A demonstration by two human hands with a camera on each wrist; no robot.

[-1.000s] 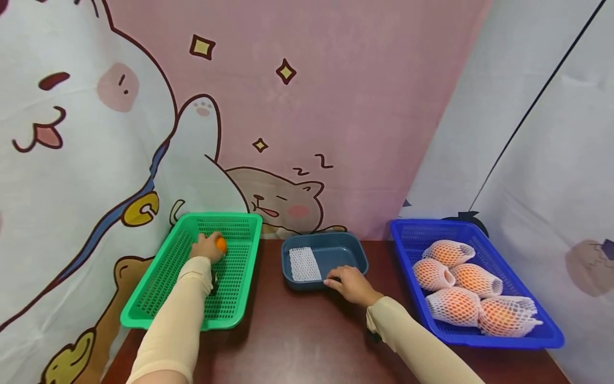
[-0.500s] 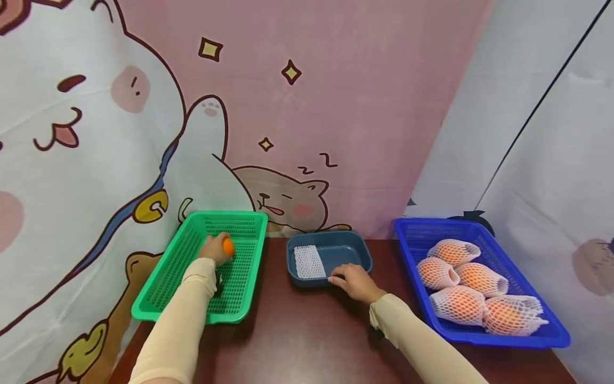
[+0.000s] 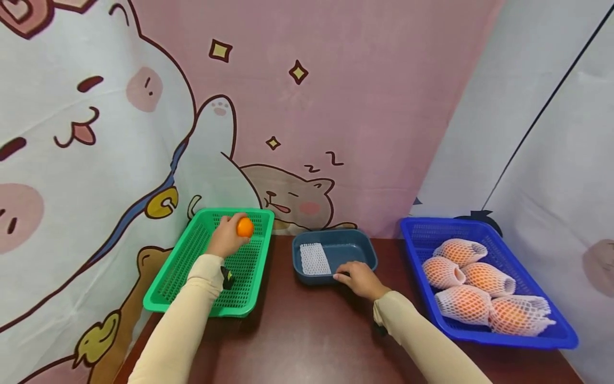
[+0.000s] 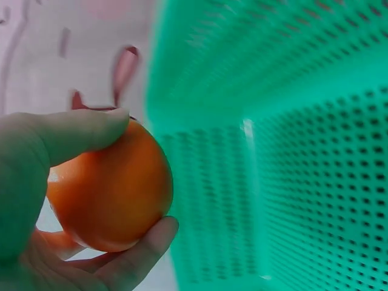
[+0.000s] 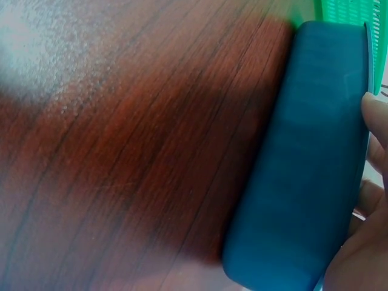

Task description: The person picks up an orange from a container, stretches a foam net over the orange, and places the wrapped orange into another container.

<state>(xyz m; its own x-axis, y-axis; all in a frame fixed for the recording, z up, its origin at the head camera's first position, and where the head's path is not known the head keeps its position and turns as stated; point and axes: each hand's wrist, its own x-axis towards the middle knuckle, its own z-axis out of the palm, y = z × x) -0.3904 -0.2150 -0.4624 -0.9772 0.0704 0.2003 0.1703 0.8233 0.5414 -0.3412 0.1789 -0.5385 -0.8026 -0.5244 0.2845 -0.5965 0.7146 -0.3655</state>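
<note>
In the head view my left hand (image 3: 228,236) holds an orange (image 3: 245,227) above the far part of the green basket (image 3: 261,256). The left wrist view shows the thumb on one side of the smooth orange (image 4: 121,188) and curled fingers on the other, beside the basket's wall (image 4: 206,206). My right hand (image 3: 361,279) grips the near rim of a dark blue plastic tub (image 3: 349,255), towards its right end. The right wrist view shows its thumb (image 5: 377,115) on the rim of the tub (image 5: 303,151). A white foam net sleeve (image 3: 314,259) lies flat in the tub's left part.
On the right stands a blue basket (image 3: 484,337) with several fruits (image 3: 462,305) in white foam nets. All the containers stand on a dark red-brown wooden table (image 3: 297,336). A printed cloth (image 3: 364,106) hangs close behind them and along the sides.
My left hand has risen from inside the green basket with the orange, which now shows more fully. The right hand stays at the tub's rim. The head view has shifted slightly left.
</note>
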